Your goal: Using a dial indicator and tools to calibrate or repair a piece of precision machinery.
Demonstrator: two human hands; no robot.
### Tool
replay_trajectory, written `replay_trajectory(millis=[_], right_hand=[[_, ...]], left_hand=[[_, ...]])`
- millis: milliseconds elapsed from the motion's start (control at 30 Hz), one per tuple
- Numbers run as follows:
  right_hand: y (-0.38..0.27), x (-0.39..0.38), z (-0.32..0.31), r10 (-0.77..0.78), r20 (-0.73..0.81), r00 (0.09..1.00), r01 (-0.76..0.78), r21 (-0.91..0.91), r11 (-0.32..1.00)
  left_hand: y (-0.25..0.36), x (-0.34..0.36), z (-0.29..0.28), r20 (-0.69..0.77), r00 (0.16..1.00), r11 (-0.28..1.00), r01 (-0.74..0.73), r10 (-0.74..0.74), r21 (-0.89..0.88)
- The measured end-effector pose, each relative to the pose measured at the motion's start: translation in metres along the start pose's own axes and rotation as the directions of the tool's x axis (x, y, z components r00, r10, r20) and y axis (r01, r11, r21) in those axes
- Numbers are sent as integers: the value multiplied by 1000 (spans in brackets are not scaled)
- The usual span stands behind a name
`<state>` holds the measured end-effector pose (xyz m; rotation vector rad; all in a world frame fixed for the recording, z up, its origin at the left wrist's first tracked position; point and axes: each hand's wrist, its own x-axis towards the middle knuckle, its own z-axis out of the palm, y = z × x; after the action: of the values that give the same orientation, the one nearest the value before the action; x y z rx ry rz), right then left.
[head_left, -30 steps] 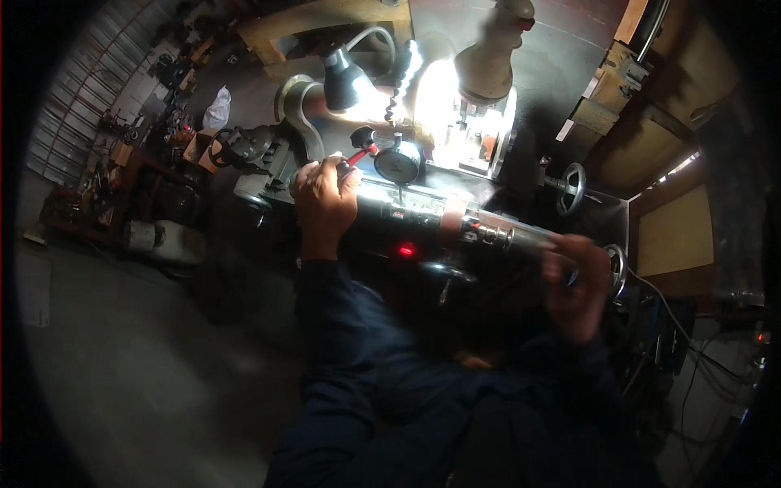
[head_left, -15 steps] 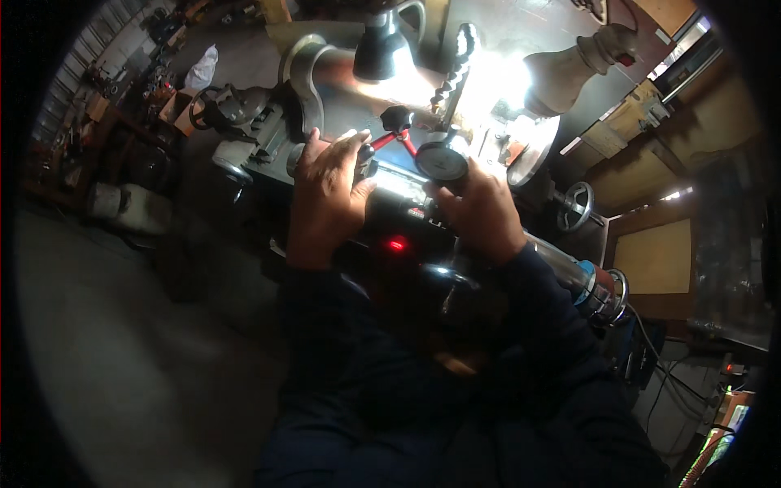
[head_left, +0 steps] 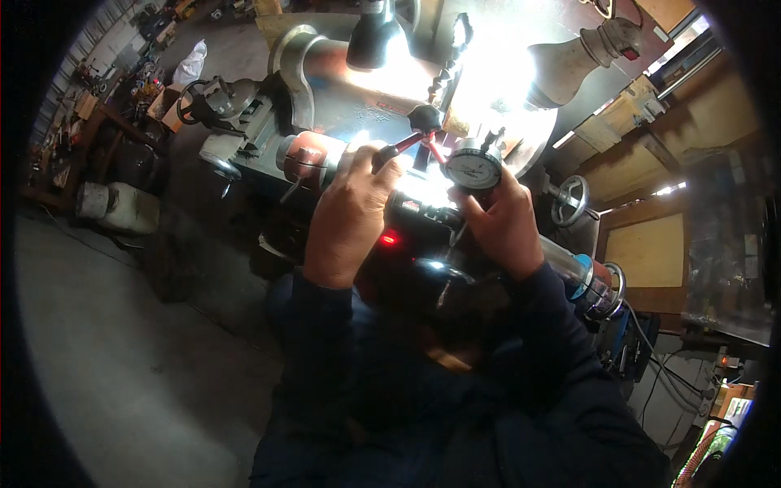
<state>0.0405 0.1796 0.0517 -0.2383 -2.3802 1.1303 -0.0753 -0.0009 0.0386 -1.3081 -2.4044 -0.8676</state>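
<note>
A round dial indicator [head_left: 473, 168] with a pale face and dark rim is gripped along its lower right side by my right hand [head_left: 506, 220]. It joins a red jointed holder arm [head_left: 413, 143], bent at a black knob [head_left: 425, 119]. My left hand [head_left: 351, 213] closes its fingers around the arm's dark left end; the fingers partly hide the grip. Both hands are over the machine bed, under bright lamp light. Beside my left hand lies a red-brown cylindrical part [head_left: 307, 159].
A dark lamp [head_left: 371, 45] and a larger grey lamp [head_left: 561, 71] hang over the machine. Handwheels stand at the right [head_left: 573, 202] and far left [head_left: 189, 102]. A red light [head_left: 390, 240] glows below my hands. Grey floor [head_left: 154, 350] lies at the left.
My left hand has moved right, uncovering the red-brown part. The dial indicator has shifted slightly right and its face shows more plainly. The knob has also moved right.
</note>
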Motion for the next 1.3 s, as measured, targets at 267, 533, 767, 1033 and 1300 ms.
replay_trajectory(millis=[267, 533, 767, 1033, 1300], right_hand=[[0, -1, 0, 54, -7, 999, -54, 17, 998], [7, -1, -1, 74, 33, 997, -76, 65, 995], [14, 0, -4, 83, 116, 990, -96, 119, 988], [1, 11, 2, 32, -17, 999, -23, 386, 922], [-1, 17, 8, -2, -19, 1000, 8, 326, 945]], left_hand=[[6, 1, 6, -15, 998, 997, 59, -58, 49], [2, 4, 10, -40, 999, 996, 32, -29, 79], [-12, 8, 4, -87, 993, 995, -90, 86, -45], [-23, 22, 12, -147, 982, 906, 47, -119, -420], [-43, 36, 58, -445, 891, 982, -154, 89, -112]])
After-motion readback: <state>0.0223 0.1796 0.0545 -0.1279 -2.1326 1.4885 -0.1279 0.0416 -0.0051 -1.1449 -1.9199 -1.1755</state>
